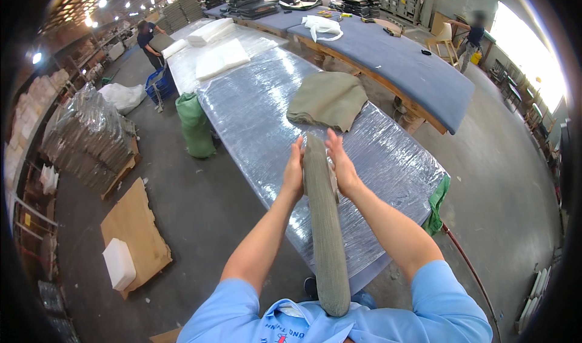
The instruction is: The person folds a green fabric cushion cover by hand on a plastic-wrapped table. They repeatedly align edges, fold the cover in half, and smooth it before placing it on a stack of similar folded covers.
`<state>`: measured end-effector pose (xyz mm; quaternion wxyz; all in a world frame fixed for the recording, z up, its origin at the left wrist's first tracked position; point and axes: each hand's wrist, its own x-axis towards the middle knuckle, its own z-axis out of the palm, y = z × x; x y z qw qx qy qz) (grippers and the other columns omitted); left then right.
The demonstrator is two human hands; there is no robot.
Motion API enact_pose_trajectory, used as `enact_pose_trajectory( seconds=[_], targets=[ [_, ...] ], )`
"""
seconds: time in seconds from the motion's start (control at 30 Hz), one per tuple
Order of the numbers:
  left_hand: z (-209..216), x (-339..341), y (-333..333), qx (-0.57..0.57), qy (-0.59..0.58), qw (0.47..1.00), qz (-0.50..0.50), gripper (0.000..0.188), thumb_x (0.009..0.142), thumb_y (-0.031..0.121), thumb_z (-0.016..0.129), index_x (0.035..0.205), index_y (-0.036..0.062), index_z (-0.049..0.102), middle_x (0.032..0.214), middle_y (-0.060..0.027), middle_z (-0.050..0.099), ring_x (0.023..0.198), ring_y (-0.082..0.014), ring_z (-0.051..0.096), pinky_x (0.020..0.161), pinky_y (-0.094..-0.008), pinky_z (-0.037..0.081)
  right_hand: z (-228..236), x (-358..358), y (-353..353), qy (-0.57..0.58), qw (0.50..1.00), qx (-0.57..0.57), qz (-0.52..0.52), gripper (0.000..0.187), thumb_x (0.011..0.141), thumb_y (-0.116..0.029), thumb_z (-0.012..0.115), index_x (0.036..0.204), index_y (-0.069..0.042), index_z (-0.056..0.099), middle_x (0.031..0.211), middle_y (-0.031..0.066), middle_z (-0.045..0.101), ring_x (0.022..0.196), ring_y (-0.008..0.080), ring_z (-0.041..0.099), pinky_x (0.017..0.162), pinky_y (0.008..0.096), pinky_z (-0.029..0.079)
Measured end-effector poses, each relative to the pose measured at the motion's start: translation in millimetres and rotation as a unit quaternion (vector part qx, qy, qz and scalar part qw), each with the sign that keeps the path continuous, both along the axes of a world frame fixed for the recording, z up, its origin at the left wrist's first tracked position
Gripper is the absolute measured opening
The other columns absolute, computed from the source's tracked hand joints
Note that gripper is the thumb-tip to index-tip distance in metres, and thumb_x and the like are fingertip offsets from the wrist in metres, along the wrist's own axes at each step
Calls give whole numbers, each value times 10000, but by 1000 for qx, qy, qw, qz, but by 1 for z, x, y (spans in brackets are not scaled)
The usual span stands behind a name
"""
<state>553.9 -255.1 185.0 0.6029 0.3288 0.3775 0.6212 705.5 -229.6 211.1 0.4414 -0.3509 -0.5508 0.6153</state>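
A long, narrow, grey-green fabric-covered cushion [327, 240] stands on edge in front of me, its near rounded end close against my shirt. My left hand [294, 170] lies along its left side near the far end, fingers stretched out. On the other side my right hand [343, 166] is also flat and open, fingers pointing away from me. Neither hand is wrapped round the cushion. Just beyond, a folded piece of olive-grey fabric [330, 99] lies on the plastic-wrapped table [260, 109].
White foam slabs [222, 59] lie farther up the table. A blue padded table [394, 64] runs alongside on the right. A green sack [195, 126] stands at the left edge. Wrapped stacks [88, 137] and cardboard [138, 231] are on the floor. A person [151, 41] works at far left.
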Motion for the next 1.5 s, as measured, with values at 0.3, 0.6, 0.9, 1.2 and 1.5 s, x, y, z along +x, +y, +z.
enact_pose_trajectory(
  seconds=[0.3,0.6,0.9,1.2,1.5],
  targets=[
    [-6,-8,50,15,122,983,135,691,1128,544,322,1323,-27,658,1202,-140,702,1079,-211,646,979,-359,494,5,-31,63,-104,991,12,-80,793,1078,-684,317,1407,-20,601,1248,164,638,1118,252,566,1052,374,417],
    [13,-7,55,-20,169,981,92,650,1125,523,358,1209,-11,718,1079,-126,720,958,-195,653,884,-348,509,18,-47,57,-184,961,22,-204,768,1075,-637,372,1049,54,705,1011,186,707,991,287,634,937,407,466],
    [26,7,59,20,251,961,110,567,1096,444,416,1187,-32,710,1161,-197,730,1103,-274,662,965,-374,482,-20,-41,61,-155,961,-8,-227,723,1060,-608,429,957,50,714,945,230,724,928,338,669,864,444,483],
    [19,-6,64,68,280,948,132,499,1051,317,410,1282,-34,678,1338,-212,675,1258,-297,609,1076,-388,446,-8,-42,63,-293,930,45,-218,685,1066,-595,419,1045,25,710,935,284,700,939,419,679,890,480,493],
    [19,6,39,21,53,998,-40,679,1116,533,340,1573,40,438,1526,-176,518,1378,-285,515,1164,-377,376,39,-36,35,-16,993,85,-79,779,1074,-702,282,1621,-155,371,1530,201,433,1470,335,357,1233,461,249]
  ],
)
